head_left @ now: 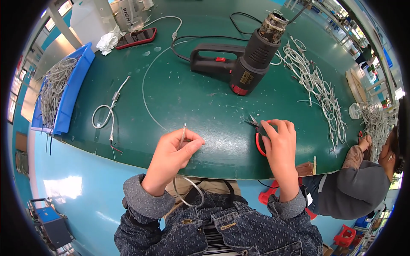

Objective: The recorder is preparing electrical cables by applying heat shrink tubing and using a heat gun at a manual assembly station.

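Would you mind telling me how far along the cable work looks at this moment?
Apparently done: a pile of looped grey cables lies on the table's right side. In hand: the left hand pinches one grey cable upright, while the right hand rests on red-handled pliers. Seemingly left: the blue bin holds more cables.

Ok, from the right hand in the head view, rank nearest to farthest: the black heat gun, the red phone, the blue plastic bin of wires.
From the right hand:
1. Black heat gun, just beyond it on the green table.
2. Red phone, far left at the back.
3. Blue plastic bin of grey wires, at the table's left edge, farthest.
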Demonstrator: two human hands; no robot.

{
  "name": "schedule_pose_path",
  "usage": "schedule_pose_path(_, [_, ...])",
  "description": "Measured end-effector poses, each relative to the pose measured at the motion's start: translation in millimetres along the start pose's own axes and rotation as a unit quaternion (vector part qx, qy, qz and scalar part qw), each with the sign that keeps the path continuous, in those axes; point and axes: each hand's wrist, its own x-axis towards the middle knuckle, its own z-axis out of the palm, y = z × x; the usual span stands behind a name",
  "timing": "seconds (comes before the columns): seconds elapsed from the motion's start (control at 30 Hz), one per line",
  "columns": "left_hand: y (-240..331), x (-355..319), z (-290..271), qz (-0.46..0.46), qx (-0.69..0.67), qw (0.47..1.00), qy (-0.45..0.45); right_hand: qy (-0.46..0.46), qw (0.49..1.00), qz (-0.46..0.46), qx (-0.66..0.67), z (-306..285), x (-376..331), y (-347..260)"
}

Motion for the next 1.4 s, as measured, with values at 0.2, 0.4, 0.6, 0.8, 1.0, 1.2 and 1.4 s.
schedule_pose_path(0.2, [-7.4,-10.6,8.0,-0.045,-0.152,0.986,-0.043,0.046,0.928,-0.093,0.358,0.6,-3.4,-72.6])
schedule_pose_path(0.4, [-9.2,-19.1,10.4,-0.062,-0.202,0.976,-0.058,0.144,0.905,-0.123,0.38,16.8,-3.5,-89.7])
schedule_pose_path(0.6, [-10.6,-20.1,13.5,-0.061,-0.229,0.97,-0.061,0.17,0.914,-0.124,0.346,16.9,-4.1,-90.6])
schedule_pose_path(0.8, [-0.2,-20.8,23.2,-0.04,-0.179,0.982,-0.033,0.177,0.922,-0.106,0.328,17.8,2.7,-87.8])
schedule_pose_path(1.0, [-5.0,-28.3,32.4,0.139,-0.132,0.98,0.054,0.149,0.899,-0.019,0.411,5.5,7.2,-76.1])
schedule_pose_path(1.2, [-8.1,-33.0,20.5,0.258,0.103,0.958,0.067,0.013,0.798,0.08,0.597,-10.6,11.8,-74.4])
schedule_pose_path(1.4, [1.6,-39.9,30.1,0.251,0.064,0.957,0.13,-0.005,0.79,0.069,0.609,-19.1,15.7,-86.0])
